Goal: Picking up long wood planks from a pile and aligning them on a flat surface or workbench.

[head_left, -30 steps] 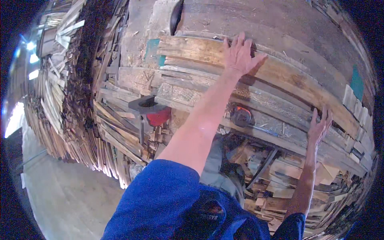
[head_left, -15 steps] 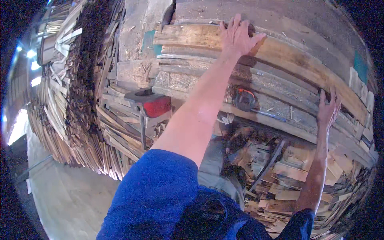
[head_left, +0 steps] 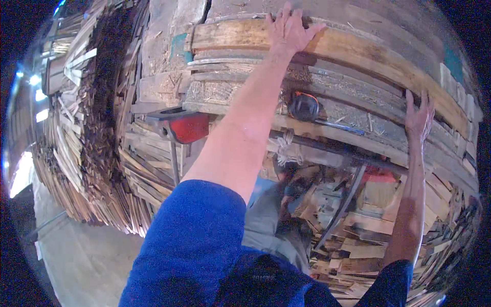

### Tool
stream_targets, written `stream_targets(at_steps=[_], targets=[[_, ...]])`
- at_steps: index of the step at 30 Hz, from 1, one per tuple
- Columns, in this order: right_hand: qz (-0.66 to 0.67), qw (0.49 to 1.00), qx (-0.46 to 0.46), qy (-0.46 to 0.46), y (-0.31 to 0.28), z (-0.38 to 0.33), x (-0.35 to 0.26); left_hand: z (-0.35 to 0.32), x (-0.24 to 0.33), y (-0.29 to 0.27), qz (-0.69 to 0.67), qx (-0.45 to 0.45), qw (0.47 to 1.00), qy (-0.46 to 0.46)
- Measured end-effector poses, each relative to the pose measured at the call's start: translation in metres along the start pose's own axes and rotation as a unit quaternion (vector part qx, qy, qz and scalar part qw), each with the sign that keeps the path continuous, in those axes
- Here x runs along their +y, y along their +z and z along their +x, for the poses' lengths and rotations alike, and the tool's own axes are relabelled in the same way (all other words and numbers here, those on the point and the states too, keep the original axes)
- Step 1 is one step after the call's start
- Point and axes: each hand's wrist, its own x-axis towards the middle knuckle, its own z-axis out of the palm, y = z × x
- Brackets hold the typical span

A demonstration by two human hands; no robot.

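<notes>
A long light-brown wooden board (head_left: 353, 48) lies across the worktop, bending with the lens toward the right. Fingers spread, my left hand (head_left: 289, 31) rests flat on the board's left part. My right hand (head_left: 419, 116) is farther right, its outstretched fingers reaching the board's near edge. Both hands are open and grip nothing. Between them, on the nearer slats, sit a round black object with an orange edge (head_left: 303, 106), possibly a tape measure, and a thin blue pen-like stick (head_left: 341, 127).
Sawdust-strewn slats (head_left: 225, 91) form the worktop. A red-sided metal piece (head_left: 192, 128) juts from its left front. Stacked wood strips (head_left: 76, 138) stand at the left. Offcuts (head_left: 358, 250) pile up below the worktop, near a red object (head_left: 378, 175).
The view has shifted, so worktop, board and hands appear higher and slightly left. Both hands stay at the board. The red object under the worktop now shows more clearly.
</notes>
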Motion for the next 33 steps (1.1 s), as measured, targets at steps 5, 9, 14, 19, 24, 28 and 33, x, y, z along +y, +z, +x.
stream_targets(at_steps=[5, 9, 14, 19, 24, 28, 33], targets=[[0.000, 1.000, -0.013, -0.010, -0.004, -0.003, -0.003, 0.003, -0.011, 0.021, 0.034, 0.020, 0.999, 0.003], [0.010, 1.000, -0.024, -0.007, -0.007, 0.001, -0.007, 0.003, -0.020, 0.039, 0.015, 0.072, 0.997, 0.017], [0.015, 0.999, -0.028, -0.019, -0.009, 0.006, -0.010, 0.008, -0.024, 0.043, 0.027, 0.088, 0.995, 0.023], [0.025, 0.999, -0.014, -0.034, -0.009, 0.012, -0.012, 0.011, -0.021, 0.038, 0.031, 0.037, 0.999, -0.001], [0.013, 0.998, -0.047, -0.027, -0.007, 0.021, -0.016, 0.016, -0.022, 0.033, 0.016, 0.042, 0.999, -0.007], [0.037, 0.998, -0.048, -0.023, -0.007, 0.027, -0.019, 0.020, -0.021, 0.034, 0.011, 0.026, 0.999, -0.026], [0.029, 0.998, -0.049, -0.031, -0.006, 0.031, -0.022, 0.025, -0.021, 0.033, -0.003, 0.062, 0.998, -0.026]])
